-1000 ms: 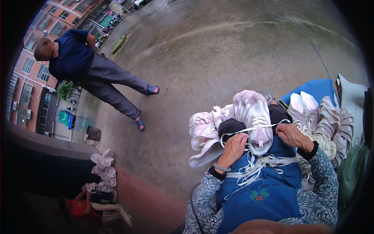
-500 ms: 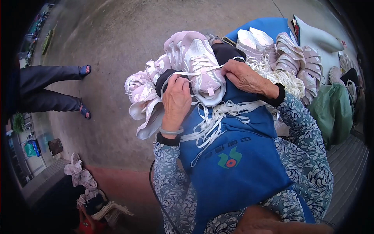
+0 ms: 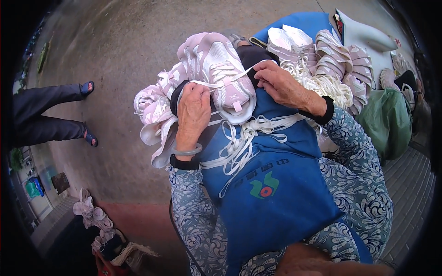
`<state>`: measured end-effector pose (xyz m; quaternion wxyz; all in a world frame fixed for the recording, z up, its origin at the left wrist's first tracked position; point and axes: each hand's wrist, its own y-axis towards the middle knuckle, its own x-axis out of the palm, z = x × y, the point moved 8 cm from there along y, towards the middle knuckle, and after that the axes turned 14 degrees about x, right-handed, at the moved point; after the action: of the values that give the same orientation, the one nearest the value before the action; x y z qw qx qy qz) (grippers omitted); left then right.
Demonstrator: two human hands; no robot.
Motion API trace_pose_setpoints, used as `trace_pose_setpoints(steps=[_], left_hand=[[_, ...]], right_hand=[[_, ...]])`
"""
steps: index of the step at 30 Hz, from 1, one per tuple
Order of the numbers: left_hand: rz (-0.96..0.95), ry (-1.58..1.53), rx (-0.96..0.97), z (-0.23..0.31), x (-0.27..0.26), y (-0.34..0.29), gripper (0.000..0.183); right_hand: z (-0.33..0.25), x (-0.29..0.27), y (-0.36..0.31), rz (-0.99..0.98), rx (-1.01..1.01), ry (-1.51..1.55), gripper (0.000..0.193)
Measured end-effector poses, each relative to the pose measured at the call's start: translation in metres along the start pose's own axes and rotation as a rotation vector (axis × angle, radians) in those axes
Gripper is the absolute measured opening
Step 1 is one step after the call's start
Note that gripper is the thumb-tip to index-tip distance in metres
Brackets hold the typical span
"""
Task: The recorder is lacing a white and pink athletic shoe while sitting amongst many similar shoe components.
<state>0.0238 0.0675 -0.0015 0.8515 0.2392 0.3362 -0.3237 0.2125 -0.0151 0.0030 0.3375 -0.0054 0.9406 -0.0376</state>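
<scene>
While the pale pink shoe (image 3: 221, 76) lay sole-down on the lap, toe pointing away from the body, both hands sat at its heel end. The left hand (image 3: 193, 110) was closed on the white lace (image 3: 202, 84) at the shoe's left side; the right hand (image 3: 281, 85) seemed to pinch the lace's other end, though the fingertips were partly hidden. A blue apron (image 3: 276, 193) bore a green and red emblem. A green bag (image 3: 389, 119) stood to the right.

Pale pink lace-up sneaker (image 3: 225, 80) on blue apron lap (image 3: 276, 193); loose white laces (image 3: 244, 138) at 6 o'clock, stacked pale shoe uppers (image 3: 340, 60) at 3.
</scene>
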Motion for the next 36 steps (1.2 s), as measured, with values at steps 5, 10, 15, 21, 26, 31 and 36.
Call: trace_pose_setpoints(steps=[5,10,15,21,26,31,36], left_hand=[[-0.035,0.054,-0.002,0.007,-0.003,0.007,0.018],[-0.099,0.108,-0.023,0.008,-0.001,0.009,0.019],[-0.109,0.053,-0.002,0.007,-0.001,0.009,0.017],[-0.088,0.124,0.047,0.025,-0.003,0.014,0.014],[-0.1,0.139,0.067,0.013,-0.003,0.014,0.014],[-0.107,0.15,0.084,0.018,0.001,0.014,0.014],[-0.114,0.111,0.071,0.011,0.003,0.014,0.017]], right_hand=[[-0.01,-0.006,-0.004,0.032,-0.099,-0.122,0.017],[-0.015,-0.001,0.004,-0.085,-0.023,-0.069,0.021],[-0.006,0.006,0.013,-0.064,0.088,-0.059,0.02],[-0.021,0.0,0.018,0.072,-0.09,-0.072,0.013],[-0.023,0.001,0.023,0.044,-0.102,-0.076,0.012],[-0.023,0.002,0.024,0.003,-0.091,-0.079,0.01],[-0.037,0.007,0.029,-0.016,-0.121,-0.193,0.011]])
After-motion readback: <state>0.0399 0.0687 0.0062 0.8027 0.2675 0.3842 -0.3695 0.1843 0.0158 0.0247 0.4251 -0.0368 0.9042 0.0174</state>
